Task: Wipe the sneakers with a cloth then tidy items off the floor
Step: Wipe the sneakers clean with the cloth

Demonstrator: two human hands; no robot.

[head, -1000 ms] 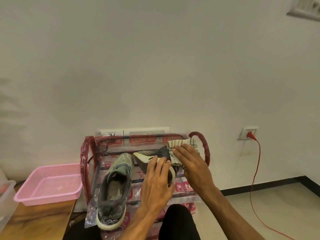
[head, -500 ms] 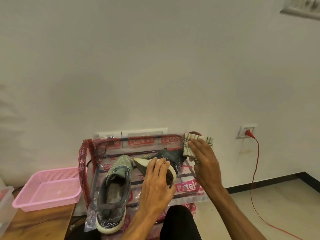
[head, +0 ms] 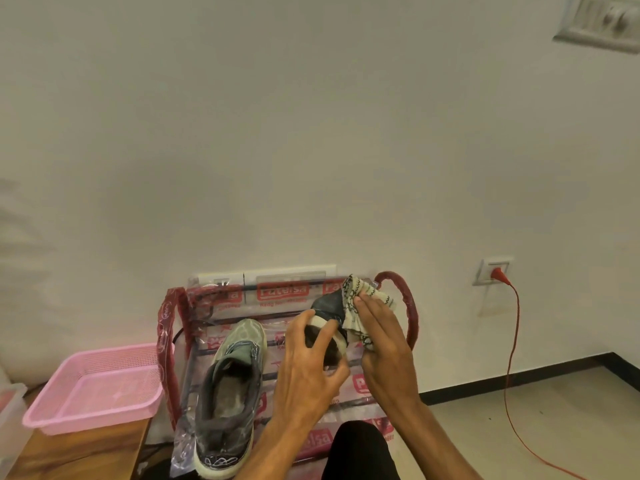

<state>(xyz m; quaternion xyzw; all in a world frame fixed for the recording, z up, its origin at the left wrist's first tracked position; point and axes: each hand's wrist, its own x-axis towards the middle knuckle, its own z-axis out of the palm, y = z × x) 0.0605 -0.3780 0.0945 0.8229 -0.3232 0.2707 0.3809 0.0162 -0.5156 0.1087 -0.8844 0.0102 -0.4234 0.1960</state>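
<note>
A grey-green sneaker [head: 230, 393] lies on the plastic-wrapped red shoe rack [head: 169, 327], its toe toward the wall. My left hand [head: 308, 372] grips the second, dark sneaker [head: 327, 304] by its heel and holds it lifted above the rack, toe pointing up and away. My right hand [head: 384, 344] presses a pale patterned cloth [head: 360, 299] flat against the right side of that sneaker, fingers straight. Much of the dark sneaker is hidden behind both hands.
A pink plastic basket [head: 93, 386] sits on a wooden surface [head: 72, 452] at the left, beside a clear container [head: 10, 410]. A red cable [head: 510, 358] hangs from a wall socket [head: 493, 270] to the tiled floor at the right. My dark-clad knee [head: 360, 452] is below.
My left hand turned the dark sneaker up and shifted its grip to the heel. My right hand swung the cloth out to the right, then brought it back against the sneaker's side.
</note>
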